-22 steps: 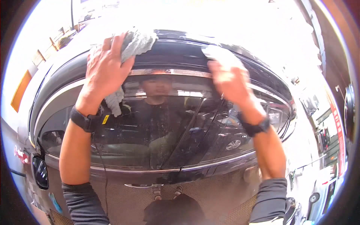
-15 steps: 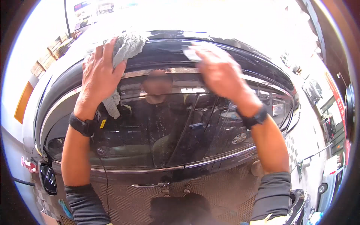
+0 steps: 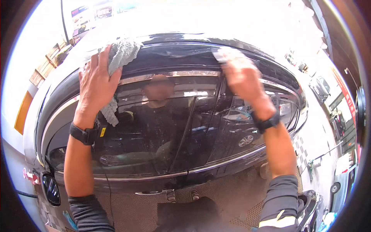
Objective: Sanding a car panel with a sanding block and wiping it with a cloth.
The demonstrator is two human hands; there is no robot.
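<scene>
A dark car stands broadside in front of me. On the left of its roof edge, my left hand (image 3: pixel 96 83) presses a grey fluffy towel (image 3: pixel 125 52) against the car, fingers stretched up over the cloth. A lower end of the towel hangs past the palm over the side window (image 3: pixel 162 127). My right hand (image 3: pixel 243 77) is on the right part of the dark roof rail (image 3: pixel 177 50), closed around a small white pad (image 3: pixel 224 54). Motion blurs this hand, and its fingers partly hide the pad. Whitish streaks show on the roof paint.
The car's side mirror (image 3: pixel 51 188) sticks out at the lower left. A thin dark cable (image 3: pixel 109 193) hangs down the door. Below lies a patterned floor mat (image 3: pixel 135 205). Other cars, such as a parked one (image 3: pixel 320 89), stand at the right.
My right hand has slid to the right along the roof rail with the white pad. My left hand stays on the towel, a little further left in the picture.
</scene>
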